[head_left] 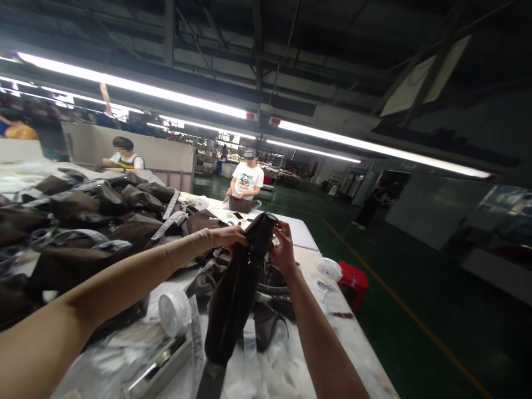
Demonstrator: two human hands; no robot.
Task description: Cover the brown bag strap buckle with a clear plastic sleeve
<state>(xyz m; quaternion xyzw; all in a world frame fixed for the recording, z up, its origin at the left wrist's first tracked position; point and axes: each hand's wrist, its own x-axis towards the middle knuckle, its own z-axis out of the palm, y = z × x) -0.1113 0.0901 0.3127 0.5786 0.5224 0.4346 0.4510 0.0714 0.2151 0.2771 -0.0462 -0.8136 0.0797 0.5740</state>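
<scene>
Forearms (139, 271) extend, hands (283, 246) holding a dark bag (236, 305)

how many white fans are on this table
2 clearly: one fan below your left forearm, one fan right of your right hand. A distant white shape might be another; more may be hidden.

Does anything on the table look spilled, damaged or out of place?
Nothing looks spilled or damaged. The heap of dark pieces on the left is jumbled, with pale straps straggling across it, so it looks untidy. The dark item held by the left hand and right hand shows no clear fault, though shadow hides detail.
</scene>
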